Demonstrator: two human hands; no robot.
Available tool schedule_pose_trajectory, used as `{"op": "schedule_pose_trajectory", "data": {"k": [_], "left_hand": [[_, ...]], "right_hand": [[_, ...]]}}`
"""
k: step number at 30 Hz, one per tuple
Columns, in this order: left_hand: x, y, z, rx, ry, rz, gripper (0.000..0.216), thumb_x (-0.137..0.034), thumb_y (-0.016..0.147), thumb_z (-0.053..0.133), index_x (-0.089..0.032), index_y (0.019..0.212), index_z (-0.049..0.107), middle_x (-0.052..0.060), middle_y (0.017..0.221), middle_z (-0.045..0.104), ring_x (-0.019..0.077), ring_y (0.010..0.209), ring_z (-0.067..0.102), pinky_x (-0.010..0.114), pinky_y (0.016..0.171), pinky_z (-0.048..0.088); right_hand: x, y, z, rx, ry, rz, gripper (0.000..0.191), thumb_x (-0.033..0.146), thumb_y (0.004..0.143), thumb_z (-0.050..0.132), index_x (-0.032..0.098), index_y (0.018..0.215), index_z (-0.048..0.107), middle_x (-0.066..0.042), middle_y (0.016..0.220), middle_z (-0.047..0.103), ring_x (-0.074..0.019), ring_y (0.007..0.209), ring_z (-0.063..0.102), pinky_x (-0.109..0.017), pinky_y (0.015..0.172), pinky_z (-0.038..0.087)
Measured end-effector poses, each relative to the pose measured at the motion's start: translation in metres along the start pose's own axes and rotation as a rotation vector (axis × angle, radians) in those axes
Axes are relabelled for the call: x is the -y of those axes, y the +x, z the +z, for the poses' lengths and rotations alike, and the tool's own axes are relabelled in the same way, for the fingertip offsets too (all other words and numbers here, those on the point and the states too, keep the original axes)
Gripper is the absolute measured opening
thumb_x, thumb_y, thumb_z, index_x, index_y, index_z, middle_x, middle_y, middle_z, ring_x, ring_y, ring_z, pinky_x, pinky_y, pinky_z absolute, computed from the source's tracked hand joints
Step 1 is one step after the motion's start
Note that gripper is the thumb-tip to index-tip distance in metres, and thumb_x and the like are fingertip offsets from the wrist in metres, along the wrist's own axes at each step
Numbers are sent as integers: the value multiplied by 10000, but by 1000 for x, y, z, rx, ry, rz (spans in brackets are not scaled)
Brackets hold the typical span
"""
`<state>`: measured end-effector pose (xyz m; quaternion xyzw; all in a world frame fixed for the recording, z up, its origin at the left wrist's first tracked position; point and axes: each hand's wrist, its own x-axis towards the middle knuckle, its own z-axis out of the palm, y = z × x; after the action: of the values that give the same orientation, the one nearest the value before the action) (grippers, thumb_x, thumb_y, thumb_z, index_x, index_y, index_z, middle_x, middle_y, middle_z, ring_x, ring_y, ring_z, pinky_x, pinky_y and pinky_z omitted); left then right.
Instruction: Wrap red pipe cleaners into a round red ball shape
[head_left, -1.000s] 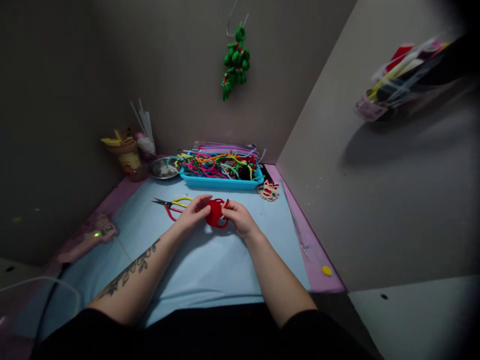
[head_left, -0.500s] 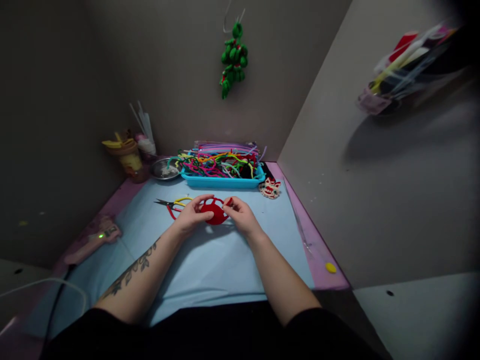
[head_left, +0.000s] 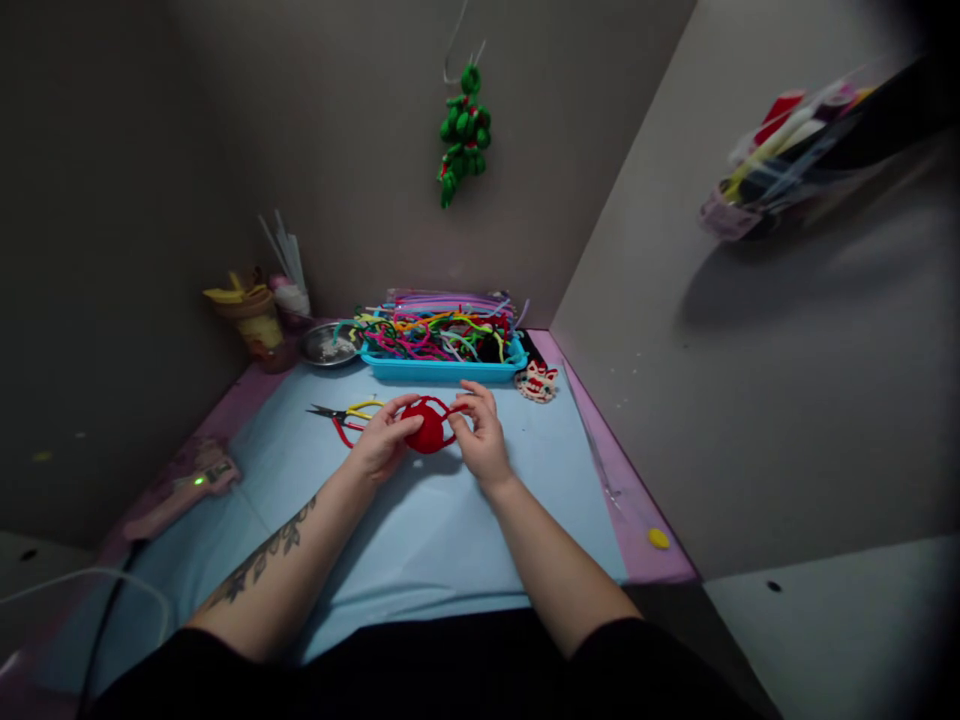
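red piece [head_left: 426, 430]: one item, rounded solid body with thin looped strands along its upper and right edges; held between the two hands, above the blue cloth [head_left: 431, 545].
left hand [head_left: 384, 437]: pinching the red piece by its left side, thumb laid across the front of the body, fingers behind.
right hand [head_left: 482, 437]: thumb and forefinger pinching a strand at the red piece's right side, other fingers raised and parted; exact contact too small to tell.
weight: light, by judgement; fingertips should be enough to carry it.
stiffness: body probably soft and fuzzy, giving under the thumb; strands look bendable, likely to keep a shape once bent.
slip: low, judging by the matt, plush-looking surface.
fragility: unlikely to break; the open loops could be crushed or pulled out of line by a hard squeeze.
best hold: flat of the body between thumb and fingers, loops left free; strands by the tips only, near the place to be bent.
scissors [head_left: 344, 414]: open blades, red and yellow handles, on the cloth just beside the left hand.
blue tray [head_left: 446, 371]: filled with coloured strands, beyond both hands.
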<state>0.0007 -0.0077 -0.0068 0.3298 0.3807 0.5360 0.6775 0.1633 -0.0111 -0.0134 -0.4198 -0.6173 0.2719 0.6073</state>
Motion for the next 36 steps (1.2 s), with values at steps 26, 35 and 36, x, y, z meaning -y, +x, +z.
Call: {"op": "schedule_pose_trajectory", "data": {"k": [26, 35, 36], "left_hand": [[-2, 2, -8, -32, 424, 148, 450, -407, 594, 770, -200, 913, 530, -15, 672, 633, 75, 455, 474, 186, 437, 327], [6, 1, -2, -137, 317, 120, 411, -277, 592, 741, -212, 784, 383, -123, 416, 449, 51, 328, 362, 156, 379, 210], [7, 0, 0, -162, 317, 131, 408, -261, 590, 731, -214, 774, 370, -133, 404, 426, 50, 322, 352, 153, 378, 208]], "right_hand": [[0, 0, -1, 161, 73, 185, 93, 215, 720, 576, 207, 785, 510, 37, 724, 539, -123, 666, 526, -255, 667, 431], [-3, -5, 3, 197, -65, 111, 52, 221, 735, 547, 209, 769, 510, 21, 742, 541, -143, 725, 518, -266, 690, 436], [-4, -6, 4, 198, -85, 99, 49, 216, 736, 547, 210, 763, 508, 18, 744, 542, -146, 732, 517, -267, 692, 435]]}}
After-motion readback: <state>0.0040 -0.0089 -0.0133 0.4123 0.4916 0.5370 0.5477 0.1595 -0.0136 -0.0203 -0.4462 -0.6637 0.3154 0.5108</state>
